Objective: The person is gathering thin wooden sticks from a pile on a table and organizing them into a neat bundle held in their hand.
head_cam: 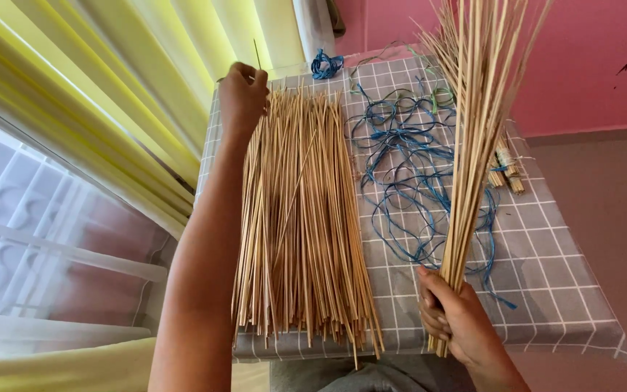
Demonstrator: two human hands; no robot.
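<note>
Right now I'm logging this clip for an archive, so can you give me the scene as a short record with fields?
left hand: left hand pinches one thin stick at the far end of the flat pile of sticks
right hand: right hand in a closed grip around an upright bundle of sticks
surface: checked tablecloth
other items: tangled blue strings; small tied bundles
backdrop: yellow curtain, pink wall

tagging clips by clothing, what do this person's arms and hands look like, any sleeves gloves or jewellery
Both arms are bare as far as the view shows: no sleeve reaches the left forearm or the right wrist. The left hand and right hand have no gloves, and no watch, bracelet or ring shows. The fingers of the right hand have short, plain nails.
</note>
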